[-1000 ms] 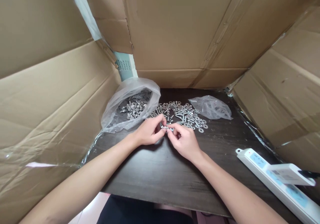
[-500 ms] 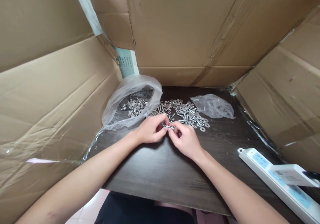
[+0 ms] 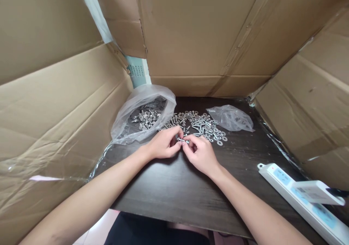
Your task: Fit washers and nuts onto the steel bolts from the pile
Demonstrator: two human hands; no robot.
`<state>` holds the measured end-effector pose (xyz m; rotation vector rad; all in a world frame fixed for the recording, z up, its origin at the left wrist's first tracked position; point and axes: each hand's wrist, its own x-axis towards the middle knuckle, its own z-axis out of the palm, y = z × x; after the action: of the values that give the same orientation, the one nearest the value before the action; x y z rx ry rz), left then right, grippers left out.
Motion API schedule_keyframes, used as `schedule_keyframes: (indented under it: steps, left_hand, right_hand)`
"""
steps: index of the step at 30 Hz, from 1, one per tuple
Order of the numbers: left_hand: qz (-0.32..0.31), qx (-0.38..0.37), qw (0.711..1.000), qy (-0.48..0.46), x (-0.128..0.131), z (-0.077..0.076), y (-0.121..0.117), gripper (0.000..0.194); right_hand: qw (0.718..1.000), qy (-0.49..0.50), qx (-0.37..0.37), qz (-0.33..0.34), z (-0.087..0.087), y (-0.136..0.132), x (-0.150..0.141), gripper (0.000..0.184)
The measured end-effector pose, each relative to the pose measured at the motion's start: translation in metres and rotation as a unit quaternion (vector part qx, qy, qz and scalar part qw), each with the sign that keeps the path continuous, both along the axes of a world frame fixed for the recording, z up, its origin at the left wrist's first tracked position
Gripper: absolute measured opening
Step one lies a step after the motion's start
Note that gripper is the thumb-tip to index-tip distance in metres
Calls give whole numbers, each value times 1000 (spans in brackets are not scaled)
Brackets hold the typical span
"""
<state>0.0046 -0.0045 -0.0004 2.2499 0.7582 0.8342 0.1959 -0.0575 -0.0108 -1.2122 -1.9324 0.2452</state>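
Note:
My left hand (image 3: 163, 145) and my right hand (image 3: 201, 154) meet fingertip to fingertip over the dark wooden table (image 3: 174, 190). Between them they pinch a small silver bolt (image 3: 182, 140), held level. The left fingers grip its left end; the right thumb and forefinger grip a small piece, perhaps a nut, on its right end. Just behind the hands lies a loose pile of silver bolts, nuts and washers (image 3: 203, 125). A clear plastic bag (image 3: 141, 114) lies open to the left, with several bolts inside.
A smaller crumpled clear bag (image 3: 231, 118) lies right of the pile. A white power strip (image 3: 302, 197) with a white plug block on it lies at the table's right front. Cardboard walls (image 3: 196, 37) enclose the table on the left, back and right.
The hands stay together on the bolt with only slight finger shifts. The view shifted up slightly, then back down.

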Motion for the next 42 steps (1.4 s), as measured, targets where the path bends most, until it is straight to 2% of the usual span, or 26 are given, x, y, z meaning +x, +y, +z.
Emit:
schedule_keyframes:
  steps: [27,37,42]
  left_hand:
    - [-2,5,1000,6,-1,2,0,9]
    - [-5,-14,1000,10,-2,2,1,13]
    - [-6,26,1000,1,-3,2,4,19]
  right_hand:
    - [1000,3,-4,12,-1,2,2,14]
    - [1000,0,6,9,-1,2,1,14]
    - [1000,-11,0,-10,0,1,1,19]
